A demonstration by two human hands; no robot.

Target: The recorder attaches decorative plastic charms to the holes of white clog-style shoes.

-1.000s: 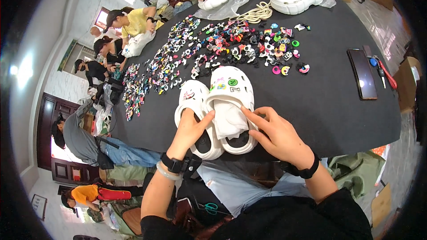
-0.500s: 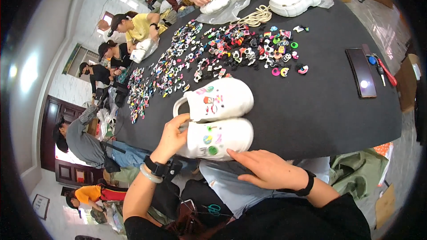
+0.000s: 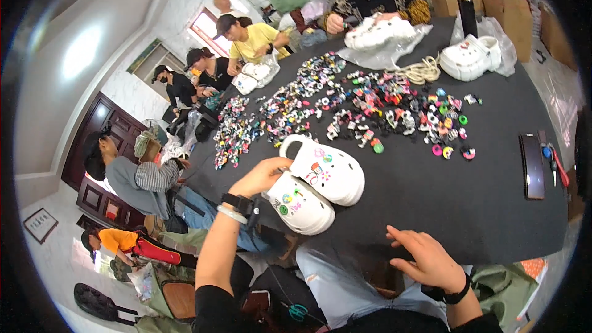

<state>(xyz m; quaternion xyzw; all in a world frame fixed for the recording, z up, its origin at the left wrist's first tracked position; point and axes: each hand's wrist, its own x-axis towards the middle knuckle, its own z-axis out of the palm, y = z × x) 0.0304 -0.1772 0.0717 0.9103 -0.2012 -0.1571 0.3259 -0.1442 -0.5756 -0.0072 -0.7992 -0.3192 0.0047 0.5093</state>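
Note:
My left hand (image 3: 264, 176) is closed at the heels of a pair of white clogs, its fingertips partly hidden in the heel openings. The farther white clog (image 3: 345, 180) and the nearer white clog (image 3: 310, 216) lie side by side, toes pointing right and toward me. Colourful shoe charms (image 3: 319, 172) dot the tops of both. My right hand (image 3: 430, 261) hovers apart from the clogs over the table's near edge, fingers stretched out and holding nothing. Beyond the clogs, loose charms (image 3: 394, 111) lie in spread-out piles.
On the black table (image 3: 456, 203) are a phone (image 3: 531, 166), keys with a red strap (image 3: 560, 169), a rope coil (image 3: 421, 71) and another white clog (image 3: 470, 58). Across it, a person handles a white clog (image 3: 379, 32) on plastic. Other people work at left.
My right hand has moved off the nearer clog to the right. The clogs have turned, their toes now angled toward me, with my left hand still on them. My view has shifted.

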